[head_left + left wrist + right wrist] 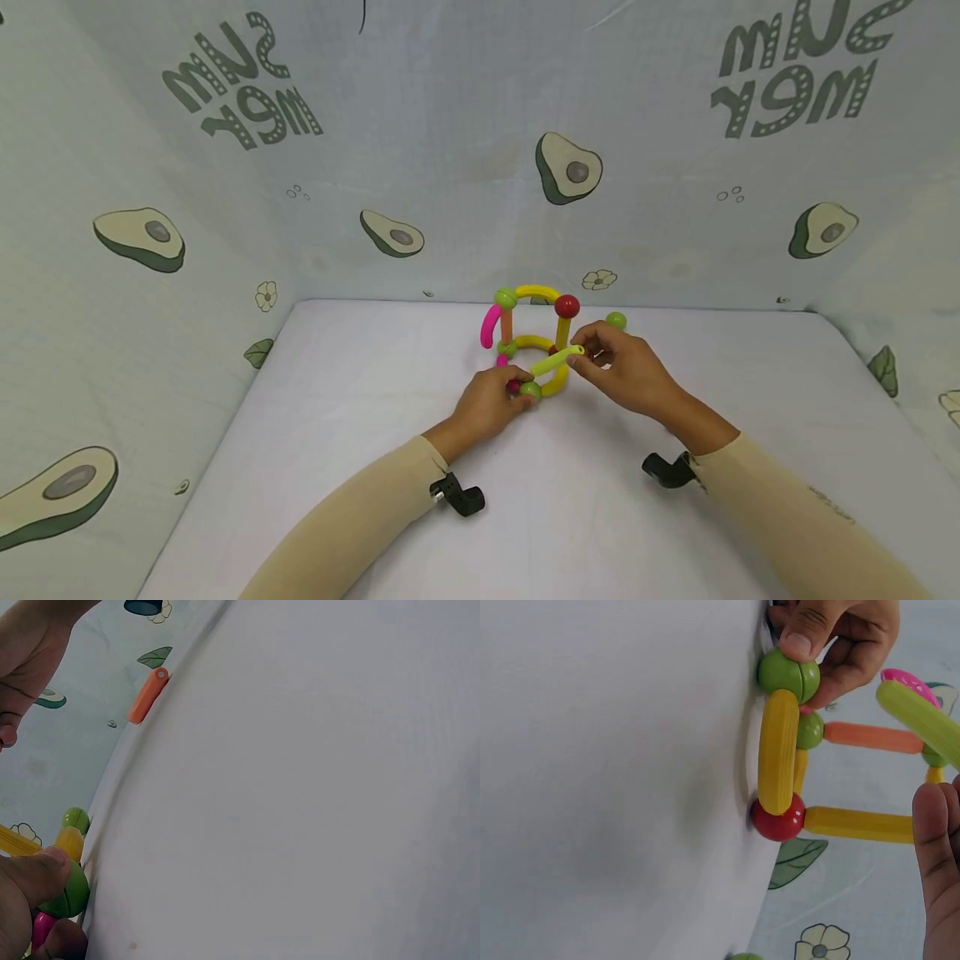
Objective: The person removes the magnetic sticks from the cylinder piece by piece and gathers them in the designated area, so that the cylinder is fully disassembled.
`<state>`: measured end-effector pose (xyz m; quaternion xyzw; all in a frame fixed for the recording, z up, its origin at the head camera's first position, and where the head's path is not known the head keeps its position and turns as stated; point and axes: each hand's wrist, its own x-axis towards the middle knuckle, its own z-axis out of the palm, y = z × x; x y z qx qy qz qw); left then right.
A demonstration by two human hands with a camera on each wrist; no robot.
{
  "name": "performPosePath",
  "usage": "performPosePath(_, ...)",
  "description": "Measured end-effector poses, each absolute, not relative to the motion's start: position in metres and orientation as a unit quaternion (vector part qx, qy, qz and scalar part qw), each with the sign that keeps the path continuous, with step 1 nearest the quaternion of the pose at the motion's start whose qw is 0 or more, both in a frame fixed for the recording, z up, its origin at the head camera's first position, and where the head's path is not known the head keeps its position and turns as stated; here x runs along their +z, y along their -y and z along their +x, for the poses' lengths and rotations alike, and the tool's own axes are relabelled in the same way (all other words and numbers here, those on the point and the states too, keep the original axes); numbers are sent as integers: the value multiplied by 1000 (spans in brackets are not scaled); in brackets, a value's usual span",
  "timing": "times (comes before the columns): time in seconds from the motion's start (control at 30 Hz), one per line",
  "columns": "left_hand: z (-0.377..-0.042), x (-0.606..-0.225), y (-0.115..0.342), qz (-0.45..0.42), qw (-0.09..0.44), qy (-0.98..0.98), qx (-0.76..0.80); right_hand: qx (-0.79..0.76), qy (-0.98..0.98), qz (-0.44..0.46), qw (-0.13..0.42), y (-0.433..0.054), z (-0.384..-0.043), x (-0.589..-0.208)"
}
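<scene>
A toy frame of magnetic sticks and balls stands on the table, with a red ball (567, 307) and a green ball (506, 298) at its top. My left hand (483, 404) grips the near lower green ball (780, 676), thumb on its side. A yellow curved stick (778, 754) joins that ball to a lower red ball (778, 819). Between thumb and fingers, my right hand (630, 371) pinches a yellow-green stick (553, 361), tilted above the held ball. An orange stick (507, 327) and a pink curved stick (490, 326) form the frame's left side.
Behind the right hand lies a loose green ball (616, 320). A separate orange stick (148, 696) lies on the table in the left wrist view. The white-covered table (337, 375) meets a printed cloth wall (465, 167) at the back.
</scene>
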<state>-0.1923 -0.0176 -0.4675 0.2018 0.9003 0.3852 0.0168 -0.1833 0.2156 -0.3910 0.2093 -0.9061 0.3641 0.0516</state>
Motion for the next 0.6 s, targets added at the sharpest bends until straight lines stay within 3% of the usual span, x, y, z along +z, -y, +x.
performPosePath(0.6, -192, -466, 18, 198, 27, -899, 390, 351, 919, 175, 23, -246, -180, -392)
